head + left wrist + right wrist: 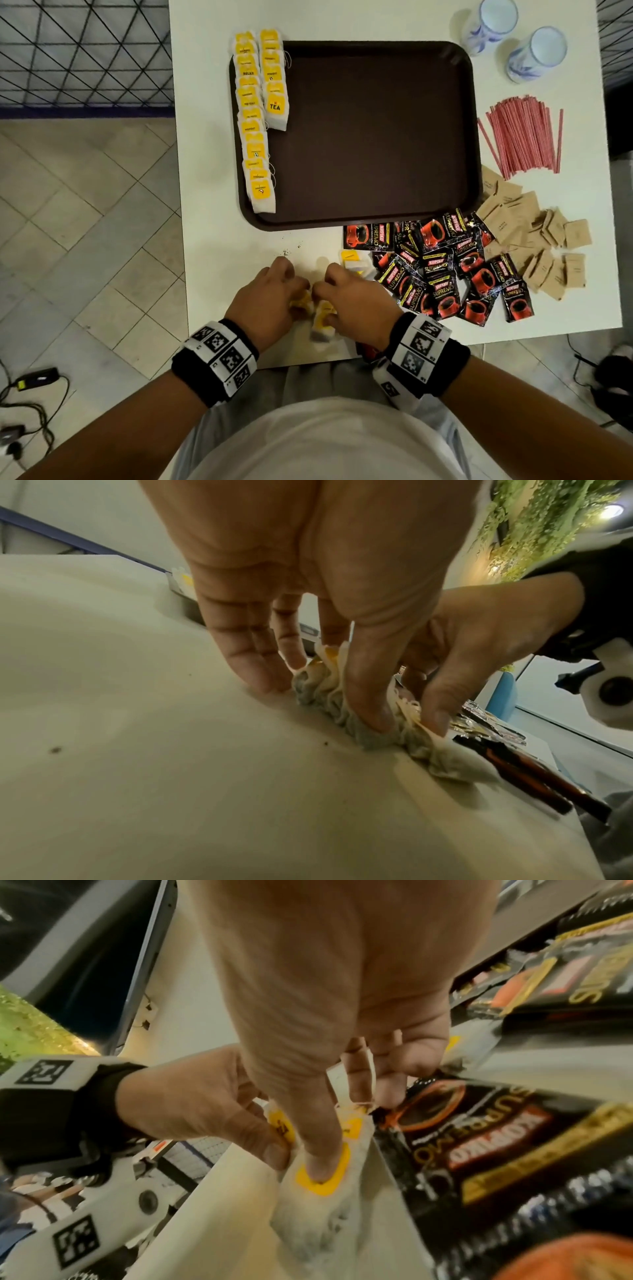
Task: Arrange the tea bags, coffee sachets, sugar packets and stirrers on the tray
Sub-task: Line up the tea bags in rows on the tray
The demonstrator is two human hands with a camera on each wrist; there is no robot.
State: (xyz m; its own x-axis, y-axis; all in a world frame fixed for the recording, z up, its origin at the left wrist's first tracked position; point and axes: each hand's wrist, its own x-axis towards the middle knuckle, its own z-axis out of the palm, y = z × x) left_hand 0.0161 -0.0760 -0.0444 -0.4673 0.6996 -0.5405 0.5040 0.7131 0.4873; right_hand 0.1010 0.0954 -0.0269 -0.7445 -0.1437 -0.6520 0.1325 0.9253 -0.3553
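Hands: both work at the 6 o'clock edge of the white table (pixel 219 260), close to the person's body, fingers pointing down and meeting over a small clump of tea bags (pixel 320 320).
Left hand (pixel 270 301): fingers curled down onto the table, thumb pressing into the crumpled bags (pixel 329 696); it pinches the left end of the clump.
Right hand (pixel 356 305): thumb set on a yellow tag (pixel 323 1177), fingers curled round the bags (pixel 318 1218); it grips the right end of the clump.
Tray (pixel 376 137): dark brown, at 12 o'clock from the hands, its middle bare.
Tea bags on tray (pixel 255 120): two overlapping rows along the 9 o'clock side, the left row long, the right row shorter and ending in a tag reading TEA.
Loose tea bag (pixel 352 263): lies on the table just beside the right hand, at its 1 o'clock.
Coffee sachets (pixel 455 267): black and red, heaped on the table at 3 o'clock of the hands, below the tray's near right corner.
Sugar packets (pixel 534 236): brown paper, scattered just right of the sachets.
Stirrers (pixel 524 137): red bundle on the table at the tray's 3 o'clock side.
Cups (pixel 534 51): two pale blue-patterned ones at the far right corner of the table.
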